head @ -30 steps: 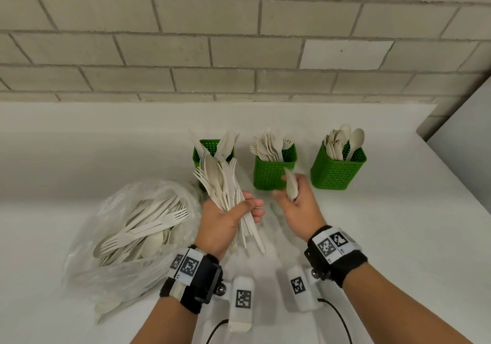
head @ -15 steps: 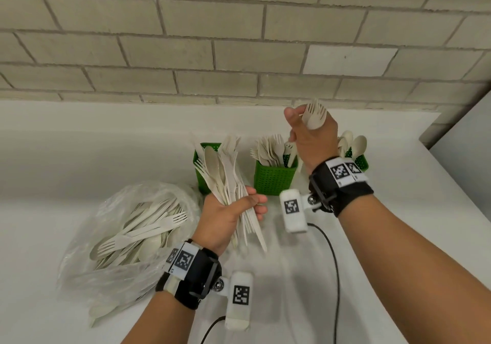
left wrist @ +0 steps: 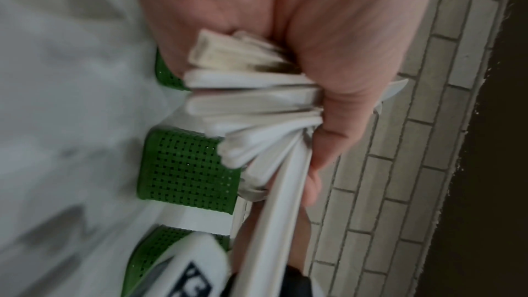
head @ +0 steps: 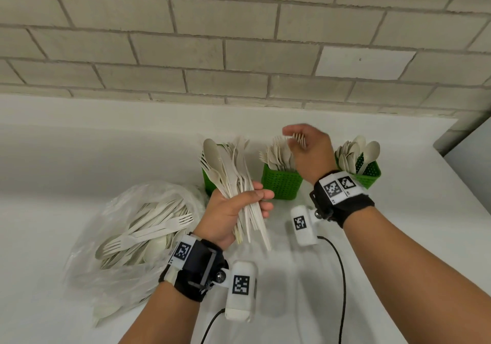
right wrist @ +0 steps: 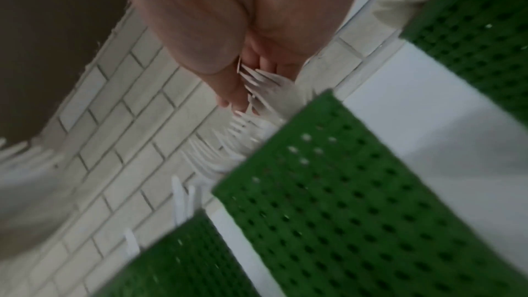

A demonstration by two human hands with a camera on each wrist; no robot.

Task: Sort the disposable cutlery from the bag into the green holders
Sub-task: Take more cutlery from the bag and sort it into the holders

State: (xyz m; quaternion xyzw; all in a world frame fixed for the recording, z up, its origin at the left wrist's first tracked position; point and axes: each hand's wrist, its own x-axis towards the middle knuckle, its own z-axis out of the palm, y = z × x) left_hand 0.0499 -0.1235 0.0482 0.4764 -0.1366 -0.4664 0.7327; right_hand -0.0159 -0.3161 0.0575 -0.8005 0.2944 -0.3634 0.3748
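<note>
My left hand point(head: 239, 208) grips a fanned bundle of pale disposable cutlery point(head: 233, 176) by the handles, in front of the left green holder point(head: 208, 184), which it mostly hides. The left wrist view shows the handle ends point(left wrist: 251, 103) packed in my left hand point(left wrist: 337, 58). My right hand point(head: 309, 152) hovers over the middle green holder point(head: 281, 184), which is full of forks, and pinches one fork point(head: 299, 138), tines up. In the right wrist view the fork point(right wrist: 257, 78) sits at the fingertips above that holder point(right wrist: 328, 189). The right green holder point(head: 369, 172) holds spoons.
A clear plastic bag point(head: 119, 250) with more forks and spoons lies open on the white counter point(head: 398, 237) at the left. A brick wall point(head: 239, 38) runs close behind the holders. A black cable point(head: 342, 277) trails from the right wrist.
My right hand took a fork from beside the bundle, raised it high, then brought it down over the middle holder. The left hand and its bundle have hardly moved.
</note>
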